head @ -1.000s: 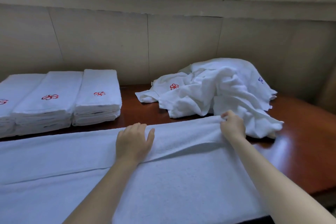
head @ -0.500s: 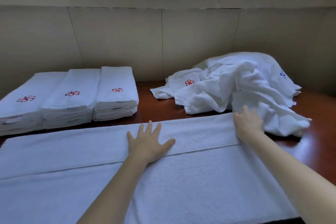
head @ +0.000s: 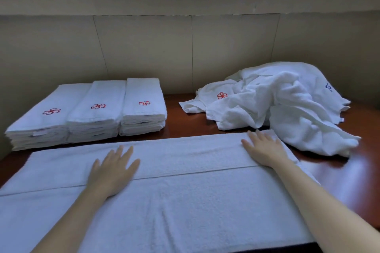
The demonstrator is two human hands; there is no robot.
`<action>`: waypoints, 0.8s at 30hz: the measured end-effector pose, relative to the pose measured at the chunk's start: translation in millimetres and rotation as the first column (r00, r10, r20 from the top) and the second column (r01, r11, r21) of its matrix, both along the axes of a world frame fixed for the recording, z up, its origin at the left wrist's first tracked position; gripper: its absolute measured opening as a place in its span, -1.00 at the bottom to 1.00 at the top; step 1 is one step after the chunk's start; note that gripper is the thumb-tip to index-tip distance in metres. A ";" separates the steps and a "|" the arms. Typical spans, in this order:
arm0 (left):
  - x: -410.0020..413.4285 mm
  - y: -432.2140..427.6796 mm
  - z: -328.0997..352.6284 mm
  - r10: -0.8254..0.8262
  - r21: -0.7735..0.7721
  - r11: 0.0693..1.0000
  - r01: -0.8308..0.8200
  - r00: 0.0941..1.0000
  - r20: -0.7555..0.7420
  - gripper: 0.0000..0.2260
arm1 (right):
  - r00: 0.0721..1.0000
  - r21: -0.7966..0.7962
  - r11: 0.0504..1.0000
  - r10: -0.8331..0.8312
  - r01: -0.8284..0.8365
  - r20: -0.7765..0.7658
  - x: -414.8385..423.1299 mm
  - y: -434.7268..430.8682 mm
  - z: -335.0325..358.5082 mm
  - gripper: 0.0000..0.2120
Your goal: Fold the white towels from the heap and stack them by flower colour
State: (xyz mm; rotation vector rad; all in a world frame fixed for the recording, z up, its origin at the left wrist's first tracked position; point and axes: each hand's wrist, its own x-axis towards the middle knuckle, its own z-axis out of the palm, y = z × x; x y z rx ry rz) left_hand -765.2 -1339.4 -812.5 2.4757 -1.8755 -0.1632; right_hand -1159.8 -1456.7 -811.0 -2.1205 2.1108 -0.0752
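Note:
A long white towel [head: 185, 201] lies spread across the near edge of the table, its far strip folded over toward me. My left hand [head: 113, 170] presses flat on the fold line near the middle, fingers straight. My right hand [head: 265, 148] lies flat on the folded strip at its right end. A heap of crumpled white towels [head: 277, 104] sits at the back right, showing one red flower and one blue mark. Three stacks of folded towels [head: 92, 113] with red flowers stand at the back left.
The dark red wooden table [head: 349, 174] shows bare at the right and between the stacks and the heap. A beige panelled wall [head: 185, 47] with a window sill rises right behind the table.
My hands let go of the towel's far edge after laying it over, then flattened and now press the fold. The right hand opened from a pinch. The view shifted so everything sits further right.

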 end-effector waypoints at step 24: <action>36.8 197.9 14.9 -0.468 -0.406 0.794 0.452 0.881 0.065 -0.62 | 0.532 -0.168 0.516 0.845 -0.840 -0.060 196.9 210.4 24.1 -0.88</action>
